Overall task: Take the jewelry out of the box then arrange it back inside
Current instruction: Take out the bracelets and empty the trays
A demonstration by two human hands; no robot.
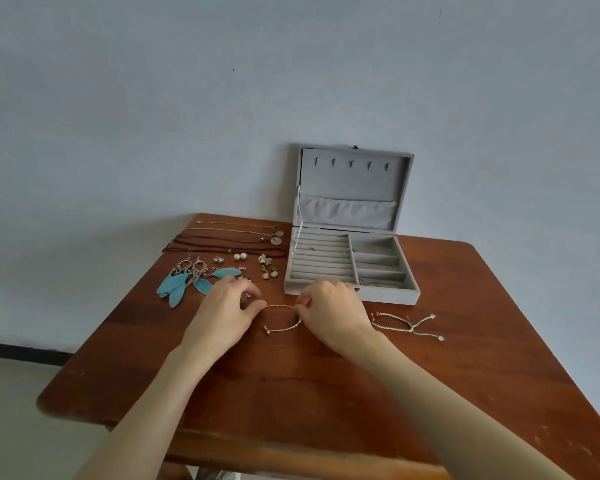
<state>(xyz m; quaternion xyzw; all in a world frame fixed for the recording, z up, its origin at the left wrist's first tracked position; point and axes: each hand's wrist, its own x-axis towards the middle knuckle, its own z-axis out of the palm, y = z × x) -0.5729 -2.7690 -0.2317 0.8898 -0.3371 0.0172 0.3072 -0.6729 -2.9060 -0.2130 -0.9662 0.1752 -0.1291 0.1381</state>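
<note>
The fingers (253, 304) of the left hand (227, 306) are pinching the left side of a thin open bangle (280, 317), and the right hand (329, 308) is pinching its right side in the same way, so both are clamped on the metal. The bangle is lying flat on the bench (291, 393), just near of the jewelry box (352, 265), with its long axis running left to right and its open ends pointing toward the near-left.

Going left to right, the taking-out appears largely done. At the far left, blue feather earrings (184, 284) are lying spread out, with cord and chain necklaces (229, 237) stretched in rows beyond them. Pearl studs (240, 257) and small drop earrings (268, 268) are sitting between those and the box. The box is standing open with its lid upright; its ring rolls and right-hand compartments are looking nearly bare, though one or two tiny pieces seem to be remaining inside, too small to identify. Right of the hands, a braided bracelet (407, 325) is lying on the bench.

Arranging everything back inside is probably still ahead.
</note>
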